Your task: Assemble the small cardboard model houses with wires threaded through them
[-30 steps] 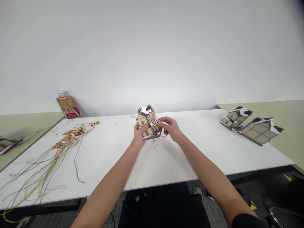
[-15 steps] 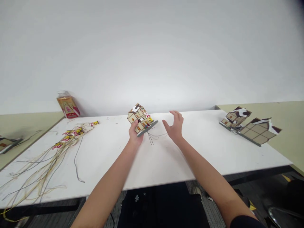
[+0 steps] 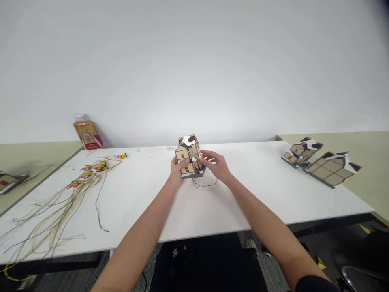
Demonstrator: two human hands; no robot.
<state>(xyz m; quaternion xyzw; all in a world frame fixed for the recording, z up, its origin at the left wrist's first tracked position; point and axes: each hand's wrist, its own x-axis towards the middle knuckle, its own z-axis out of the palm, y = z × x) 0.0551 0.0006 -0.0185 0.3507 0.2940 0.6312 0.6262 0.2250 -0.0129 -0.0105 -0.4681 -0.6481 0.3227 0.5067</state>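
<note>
Between my hands is a miniature house (image 3: 186, 153) with cream walls, a snowy brown roof and a grey base, lifted off the table. My left hand (image 3: 176, 170) grips its left side, thumb across the front wall. My right hand (image 3: 217, 165) has its thumb and fingers pinched at the small red-and-white striped awning (image 3: 201, 155) on the house's right side. Thin dark wires (image 3: 200, 186) hang in a loop beneath the base.
On the left of the white table (image 3: 136, 211) lies a bundle of striped awning pieces (image 3: 99, 167) with long wires (image 3: 60, 215). A bottle (image 3: 88, 133) leans by the wall. Two more miniature houses (image 3: 330, 170) sit at the right, another (image 3: 7, 182) at far left.
My right hand has come in from the right and closed on the striped awning. The house has turned more upright and shifted slightly right in my left hand.
</note>
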